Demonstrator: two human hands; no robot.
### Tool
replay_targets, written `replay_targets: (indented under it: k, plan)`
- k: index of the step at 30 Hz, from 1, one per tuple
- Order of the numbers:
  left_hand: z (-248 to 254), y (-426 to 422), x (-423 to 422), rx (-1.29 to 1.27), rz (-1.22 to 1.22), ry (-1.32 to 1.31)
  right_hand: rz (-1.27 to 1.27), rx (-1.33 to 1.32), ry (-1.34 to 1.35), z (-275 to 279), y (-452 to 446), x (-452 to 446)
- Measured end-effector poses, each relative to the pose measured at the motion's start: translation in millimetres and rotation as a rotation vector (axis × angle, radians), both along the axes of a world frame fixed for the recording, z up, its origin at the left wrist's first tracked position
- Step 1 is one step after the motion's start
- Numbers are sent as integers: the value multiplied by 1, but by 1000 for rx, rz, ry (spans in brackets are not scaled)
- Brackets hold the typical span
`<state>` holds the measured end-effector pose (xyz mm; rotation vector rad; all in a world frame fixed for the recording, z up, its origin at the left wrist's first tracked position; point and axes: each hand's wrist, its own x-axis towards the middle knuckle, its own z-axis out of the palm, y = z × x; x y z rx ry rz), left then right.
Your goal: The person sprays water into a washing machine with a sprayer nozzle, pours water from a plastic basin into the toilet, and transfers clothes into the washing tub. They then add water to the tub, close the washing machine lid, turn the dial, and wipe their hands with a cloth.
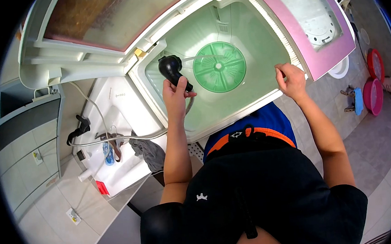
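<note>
My left hand [177, 95] grips the handle of a black shower head [170, 68] over the left part of an open washing machine tub [262, 40]. A thin stream of water runs from the head to the right, over the round green disc [219, 67] at the tub's bottom. A metal hose [146, 136] runs from the shower head across the sink. My right hand [291, 80] is at the tub's right front edge, fingers curled in, near the pink lid section [320, 59]. Whether it holds anything small is hidden.
The raised lid [82, 53] stands behind the tub. At left, a white sink [126, 172] holds a grey cloth [148, 148] and a blue bottle [109, 154]. Right, on the floor, are a pink basin [373, 97], a red basin [375, 65] and a stool with blue cloth [358, 100].
</note>
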<state>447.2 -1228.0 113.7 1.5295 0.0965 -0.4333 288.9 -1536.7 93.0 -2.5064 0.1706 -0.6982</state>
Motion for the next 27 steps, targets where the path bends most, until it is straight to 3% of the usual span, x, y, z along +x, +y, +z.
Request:
replay_targets:
  k: [6, 12, 18, 27]
  plan:
    - [3, -4, -2, 19, -134, 58, 0, 19, 21, -1, -1, -1]
    - [2, -12, -6, 64, -34, -98, 2, 13, 4, -2, -1, -1]
    - [10, -12, -4, 173, -82, -88, -13, 4, 13, -1, -1, -1]
    - [14, -18, -7, 127, -36, -195, 6, 7, -2, -3, -2, -2]
